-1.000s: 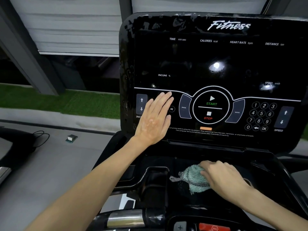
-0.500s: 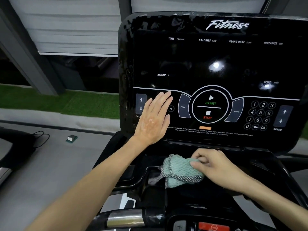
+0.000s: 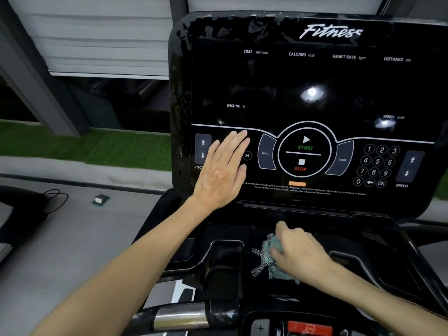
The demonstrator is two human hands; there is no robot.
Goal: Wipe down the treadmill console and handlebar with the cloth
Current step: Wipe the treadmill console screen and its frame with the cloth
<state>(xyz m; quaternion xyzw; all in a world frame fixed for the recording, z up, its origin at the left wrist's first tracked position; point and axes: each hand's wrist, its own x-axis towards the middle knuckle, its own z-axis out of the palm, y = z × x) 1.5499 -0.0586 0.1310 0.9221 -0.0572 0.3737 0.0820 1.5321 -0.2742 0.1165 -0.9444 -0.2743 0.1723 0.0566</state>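
The cloth [image 3: 269, 260] is drawn rightward and bunched tighter than half a second earlier, gripped in the curled right hand [image 3: 298, 253] on the tray [image 3: 349, 235] beneath the console [image 3: 303, 93]. The left hand [image 3: 221, 173] is laid flat, fingers straight, against the console. Wiping of the handlebar [image 3: 180, 317] is judged outstanding.

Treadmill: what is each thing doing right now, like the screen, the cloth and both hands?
console screen: dark, no numbers lit.
left hand: flat, fingers straight, resting on the button panel.
right hand: fingers curled round the cloth, pressing it down.
cloth: bunched up on the tray below the screen.
handlebar: nobody touches it.
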